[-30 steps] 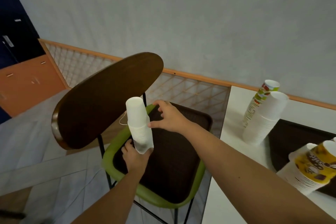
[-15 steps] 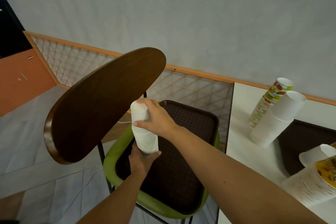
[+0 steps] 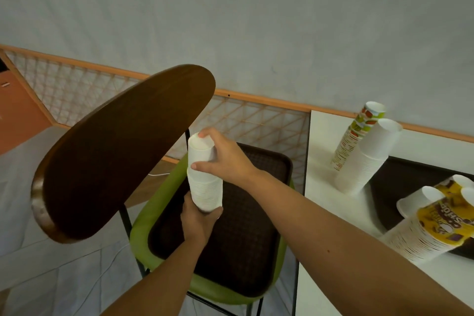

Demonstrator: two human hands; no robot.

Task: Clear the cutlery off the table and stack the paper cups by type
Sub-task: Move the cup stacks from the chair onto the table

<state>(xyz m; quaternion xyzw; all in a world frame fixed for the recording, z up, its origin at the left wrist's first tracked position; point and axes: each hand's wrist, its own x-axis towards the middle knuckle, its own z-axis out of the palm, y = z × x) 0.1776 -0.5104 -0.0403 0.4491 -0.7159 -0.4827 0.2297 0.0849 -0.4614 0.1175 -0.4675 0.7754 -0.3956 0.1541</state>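
Right hand (image 3: 225, 161) has closed round the white cup stack (image 3: 204, 187); left hand (image 3: 198, 220) grips its hidden base.

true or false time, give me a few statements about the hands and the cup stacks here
1. Both hands hold the white cup stack. True.
2. The right hand grips its bottom end. False: it grips the top; the left hand holds the bottom.
3. The held stack is above the table. False: it is above the brown tray on the green chair.
4. A plain white stack stands on the table beside a printed stack. True.
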